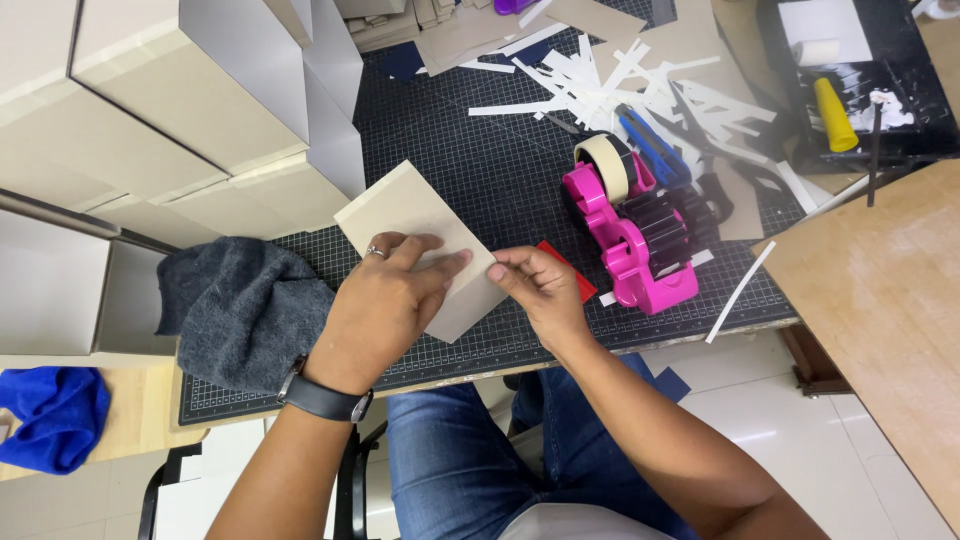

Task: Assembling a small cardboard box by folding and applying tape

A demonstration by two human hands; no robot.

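L hand (385, 300) flat on beige card (425, 240); R hand (540, 285) fingers pinch its edge

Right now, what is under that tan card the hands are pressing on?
Under the tan card lies the dark gridded cutting mat. The left hand presses flat on top; the right hand pinches its edge. Anything between card and mat is covered, so it cannot be seen.
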